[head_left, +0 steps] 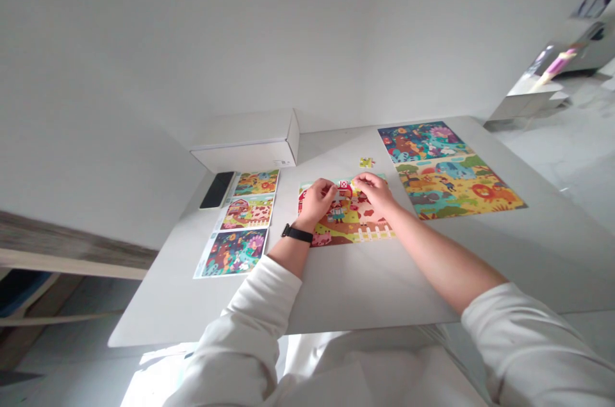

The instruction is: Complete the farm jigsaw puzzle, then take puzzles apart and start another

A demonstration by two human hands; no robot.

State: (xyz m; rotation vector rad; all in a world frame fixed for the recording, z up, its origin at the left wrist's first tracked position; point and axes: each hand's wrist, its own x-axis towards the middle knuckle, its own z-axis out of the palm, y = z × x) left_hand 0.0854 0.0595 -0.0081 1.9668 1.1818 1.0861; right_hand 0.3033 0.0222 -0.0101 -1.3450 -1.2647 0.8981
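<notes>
Farm jigsaw [348,218] lies mid-table on the white table [365,285], with the left hand [316,203], wearing a black watch [296,234], and the right hand [373,193] close together on it; any grip is hard to tell. A loose piece [366,163] sits just above, an animal jigsaw [446,170] to the right, picture cards [245,222] to the left.

L hand [317,200] and R hand [372,192] sit close together, just apart, palms down w/ fingers curled — L reaching toward 2 o'clock, R toward 10 o'clock. Bare L forearm [291,253] comes in from 7 o'clock, black watch strap [296,234] on L wrist; R forearm [442,253] runs out to 4 o'clock — both in white sleeves [528,336].
</notes>
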